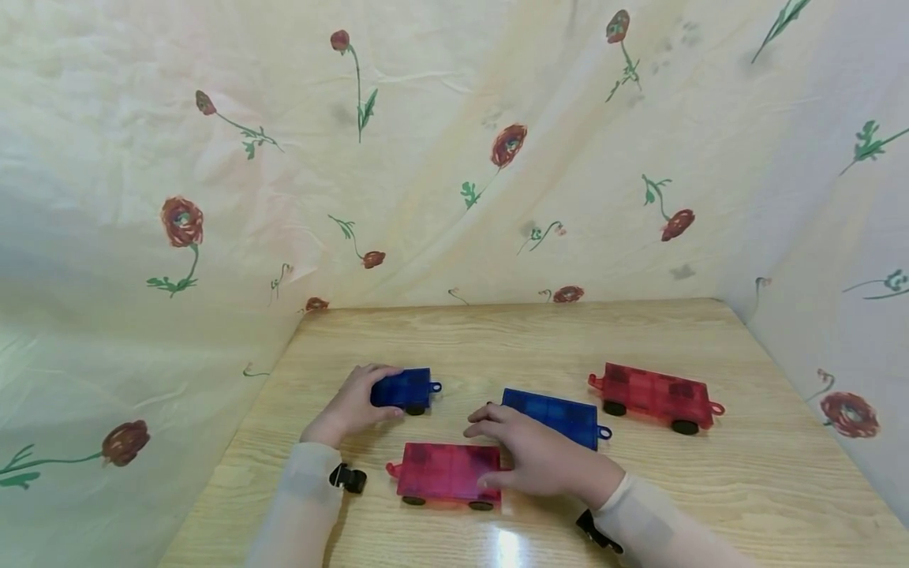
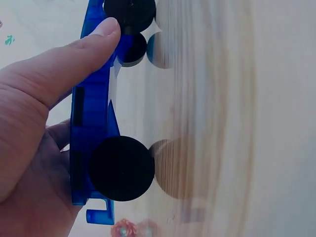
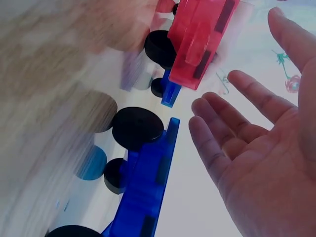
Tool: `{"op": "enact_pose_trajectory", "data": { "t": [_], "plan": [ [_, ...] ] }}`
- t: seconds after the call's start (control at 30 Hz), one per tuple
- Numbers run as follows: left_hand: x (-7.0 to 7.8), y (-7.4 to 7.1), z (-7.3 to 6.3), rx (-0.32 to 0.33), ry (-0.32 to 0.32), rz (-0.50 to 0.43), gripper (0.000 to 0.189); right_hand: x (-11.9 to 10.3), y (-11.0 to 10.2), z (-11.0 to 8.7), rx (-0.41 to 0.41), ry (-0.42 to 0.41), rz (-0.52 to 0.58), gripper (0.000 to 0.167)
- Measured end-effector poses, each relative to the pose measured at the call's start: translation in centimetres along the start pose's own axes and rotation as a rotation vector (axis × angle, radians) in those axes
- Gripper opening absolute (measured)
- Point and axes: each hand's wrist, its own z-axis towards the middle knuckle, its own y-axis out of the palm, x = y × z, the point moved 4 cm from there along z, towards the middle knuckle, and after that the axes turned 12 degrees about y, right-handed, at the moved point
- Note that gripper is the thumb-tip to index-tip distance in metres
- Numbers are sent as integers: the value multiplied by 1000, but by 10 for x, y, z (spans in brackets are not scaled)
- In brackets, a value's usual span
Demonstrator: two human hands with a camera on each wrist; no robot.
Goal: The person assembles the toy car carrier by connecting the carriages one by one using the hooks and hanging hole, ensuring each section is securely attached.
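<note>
While a flowered cloth (image 1: 426,158) hangs across 12 o'clock and down the sides at 9 and 3, a wood-grain table (image 1: 398,339) spreads out beneath it. Two pale sleeves reach in over the wood, the right sleeve (image 1: 660,525) from about 5 o'clock and the left sleeve (image 1: 298,505) from about 7.

The right hand (image 1: 543,454) hangs over the space between the near red car (image 1: 443,469) and the second blue car (image 1: 557,412), covering part of each in the head view. Its fingers are wide apart and slightly bent, with a gap between them and the cars in the right wrist view. The left hand (image 1: 355,406) grips the first blue car (image 1: 405,389), thumb on the near side and fingers on the other, its wheels (image 2: 122,168) on the table.

From the near red car, the first blue car stands at 11 o'clock, the second blue car at 2, and the far red car (image 1: 656,390) farther out, between 2 and 3. A black buckle (image 1: 348,478) sits at the left wrist's 3 o'clock side. Smallest are a ring (image 1: 436,387) on the first blue car's 3 o'clock end and a hook (image 1: 393,469) on the near red car's 9 o'clock end.
</note>
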Motion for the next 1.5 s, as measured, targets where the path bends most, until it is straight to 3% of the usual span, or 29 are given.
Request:
{"op": "enact_pose_trajectory", "data": {
  "t": [0.53, 0.8, 1.23, 1.5],
  "plan": [
    [-5, -1, -14, 52, -24, -4, 77, 2, 16, 1, -53, -50, -132, 77],
    [-7, -3, -21, 83, -67, -66, 75, 4, 16, 2, -15, -9, -177, 68],
    [-15, -11, -33, 178, -36, -86, 73, 12, 13, 5, 39, 38, -174, 66],
    [-14, -18, -41, 208, -104, -133, 73, 19, 8, 12, 93, 62, -214, 63]
  ]
}}
